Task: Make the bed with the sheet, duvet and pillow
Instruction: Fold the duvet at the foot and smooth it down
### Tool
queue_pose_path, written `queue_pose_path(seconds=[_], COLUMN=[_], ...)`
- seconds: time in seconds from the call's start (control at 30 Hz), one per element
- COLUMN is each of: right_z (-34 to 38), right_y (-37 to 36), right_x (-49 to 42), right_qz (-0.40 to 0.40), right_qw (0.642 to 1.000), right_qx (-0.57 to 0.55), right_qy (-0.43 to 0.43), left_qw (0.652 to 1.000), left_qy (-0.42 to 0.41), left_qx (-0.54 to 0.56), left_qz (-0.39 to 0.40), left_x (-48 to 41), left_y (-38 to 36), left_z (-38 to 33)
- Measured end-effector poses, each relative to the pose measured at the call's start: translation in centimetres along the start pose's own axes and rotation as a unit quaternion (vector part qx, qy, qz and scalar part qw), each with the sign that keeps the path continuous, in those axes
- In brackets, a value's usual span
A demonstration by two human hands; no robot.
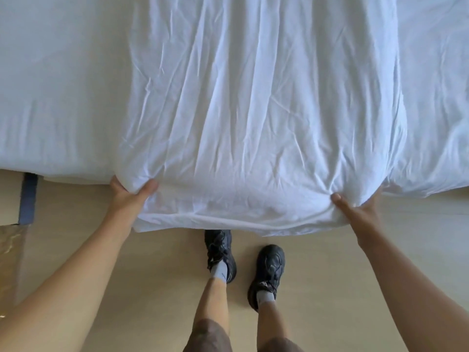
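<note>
A crumpled white duvet (253,110) lies across the bed and hangs over its near edge. My left hand (127,199) grips the duvet's near left corner, thumb on top. My right hand (360,214) grips the near right part of the same edge. Both hands hold the edge out past the bed, above the floor. Under the duvet, a smooth white sheet (55,97) covers the mattress at the left. No pillow is in view.
Beige floor (152,250) runs along the bed's near side, where my two feet in black shoes (220,252) stand. A dark blue strap (28,199) and a pale bed base show at the left, below the mattress edge.
</note>
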State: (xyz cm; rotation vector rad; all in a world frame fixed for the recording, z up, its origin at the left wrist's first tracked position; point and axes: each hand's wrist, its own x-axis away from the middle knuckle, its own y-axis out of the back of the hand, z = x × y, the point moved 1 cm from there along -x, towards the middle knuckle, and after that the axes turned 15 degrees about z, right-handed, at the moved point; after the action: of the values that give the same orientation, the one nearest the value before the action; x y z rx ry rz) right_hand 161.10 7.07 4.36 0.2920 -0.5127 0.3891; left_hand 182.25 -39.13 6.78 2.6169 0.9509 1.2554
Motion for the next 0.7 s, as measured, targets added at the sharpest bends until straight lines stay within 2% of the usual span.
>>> queue_pose_path(seconds=[0.2,0.3,0.4,0.57,0.7], right_z=[-0.6,0.4,3.3,8.2,13.0], right_y=[0.6,1.2,1.8,2.2,2.7], right_x=[1.1,2.7,5.0,8.8,11.7], right_qz=[0.031,0.096,0.153,0.109,0.07], right_qw=[0.992,0.987,0.98,0.98,0.98], right_qx=[-0.112,-0.103,-0.071,-0.071,-0.104], right_qy=[-0.047,-0.08,-0.108,-0.148,-0.154], left_qw=[0.99,0.98,0.978,0.982,0.991], left_qy=[0.009,0.061,0.057,0.03,0.002], left_qx=[0.124,0.163,0.165,0.126,0.063], left_qz=[0.067,0.1,0.114,0.14,0.118], left_x=[0.8,2.9,5.6,11.4,15.1], left_y=[0.6,0.9,0.7,1.1,3.0], left_z=[0.3,0.0,-2.0,-8.1,-12.2])
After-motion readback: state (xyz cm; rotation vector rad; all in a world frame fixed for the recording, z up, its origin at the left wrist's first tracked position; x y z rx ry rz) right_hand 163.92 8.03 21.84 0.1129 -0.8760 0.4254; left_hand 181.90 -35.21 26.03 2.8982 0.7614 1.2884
